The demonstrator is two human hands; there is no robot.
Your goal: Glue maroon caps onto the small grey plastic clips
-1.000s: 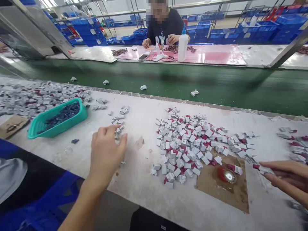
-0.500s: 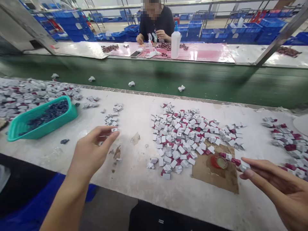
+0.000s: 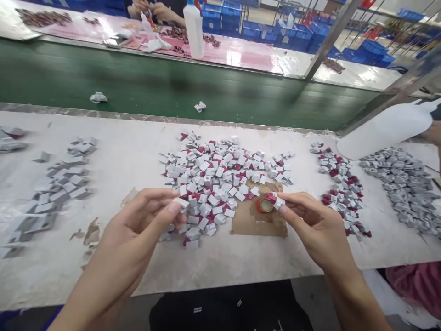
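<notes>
Between the thumb and fingers of my left hand point(image 3: 141, 230) is a small grey-white part point(image 3: 181, 203), held at the left edge of a heap of white and dark red parts point(image 3: 210, 172). My right hand point(image 3: 315, 225) pinches a white and dark red piece point(image 3: 275, 200) over a brown cardboard piece point(image 3: 241, 223). On the cardboard, just left of that piece, sits a small red-rimmed round cap point(image 3: 263, 205). The two hands are apart, one on each side of the heap's front.
Grey parts point(image 3: 69, 181) lie at the left, more piles point(image 3: 339, 184) at the right. A large white bottle point(image 3: 386, 131) leans in from the right near another person's hand. Beyond a green belt point(image 3: 144, 78), a person's hands point(image 3: 151, 10) work by an upright bottle point(image 3: 195, 32).
The view has swung right, bringing the right-hand piles and large bottle into sight. My hands are closer together, and my left hand is now at the heap with its part.
</notes>
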